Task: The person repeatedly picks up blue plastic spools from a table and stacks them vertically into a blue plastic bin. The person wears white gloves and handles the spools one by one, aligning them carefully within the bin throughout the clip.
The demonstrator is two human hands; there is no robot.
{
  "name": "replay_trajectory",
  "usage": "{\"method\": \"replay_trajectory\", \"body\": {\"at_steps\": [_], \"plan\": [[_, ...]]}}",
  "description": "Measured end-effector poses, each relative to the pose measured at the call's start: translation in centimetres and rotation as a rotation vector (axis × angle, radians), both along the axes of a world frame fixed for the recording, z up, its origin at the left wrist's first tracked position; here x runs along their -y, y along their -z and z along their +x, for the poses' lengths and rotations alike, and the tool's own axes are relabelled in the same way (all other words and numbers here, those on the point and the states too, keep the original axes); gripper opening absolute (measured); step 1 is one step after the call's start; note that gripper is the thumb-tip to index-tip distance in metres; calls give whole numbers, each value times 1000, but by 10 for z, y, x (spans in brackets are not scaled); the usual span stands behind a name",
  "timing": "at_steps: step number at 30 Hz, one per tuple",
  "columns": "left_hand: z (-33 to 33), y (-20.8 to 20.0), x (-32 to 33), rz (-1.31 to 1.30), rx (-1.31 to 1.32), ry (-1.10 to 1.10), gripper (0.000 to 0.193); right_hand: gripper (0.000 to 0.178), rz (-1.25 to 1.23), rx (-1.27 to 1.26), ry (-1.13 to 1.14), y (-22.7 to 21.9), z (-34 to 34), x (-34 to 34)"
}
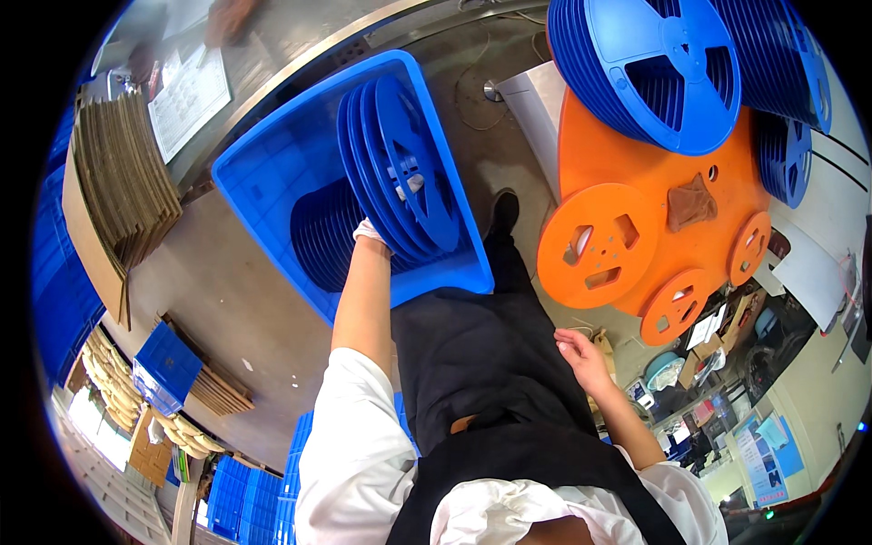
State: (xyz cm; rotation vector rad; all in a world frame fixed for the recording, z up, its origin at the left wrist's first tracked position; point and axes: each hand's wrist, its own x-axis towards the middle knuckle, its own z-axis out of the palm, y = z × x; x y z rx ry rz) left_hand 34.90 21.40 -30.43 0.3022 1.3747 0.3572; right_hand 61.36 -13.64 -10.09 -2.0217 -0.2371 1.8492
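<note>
A few blue plastic reels (428, 195) stand on edge, side by side, in a blue bin (263, 163). My left hand (366, 231), in a white glove, reaches behind them, and white-covered fingers show through the front reel's opening. That hand is closed on the reels; most of it is hidden by their discs. Below and left of them lies a row of darker blue reels (320, 232) inside the bin. My right hand (582, 358) is bare and away from the bin, beside my dark apron, its fingers loosely extended with nothing in them.
To the right is an orange round table (672, 241) with orange discs (598, 245), a brown cloth (691, 203) and stacked blue reels (668, 68). A metal worktop (272, 41) runs along the upper left, with stacked cardboard (123, 173) below it. Another person's blurred hand (230, 20) is over the worktop.
</note>
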Motion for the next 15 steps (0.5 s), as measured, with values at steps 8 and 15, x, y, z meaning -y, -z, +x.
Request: {"method": "replay_trajectory", "body": {"at_steps": [8,15], "plan": [[-11,0,3,136,-218,283,57,34,19,49,41,9,2,3],[1,12,-4,457,-566,1014,55,33,5,21,67,11,-6,-3]]}}
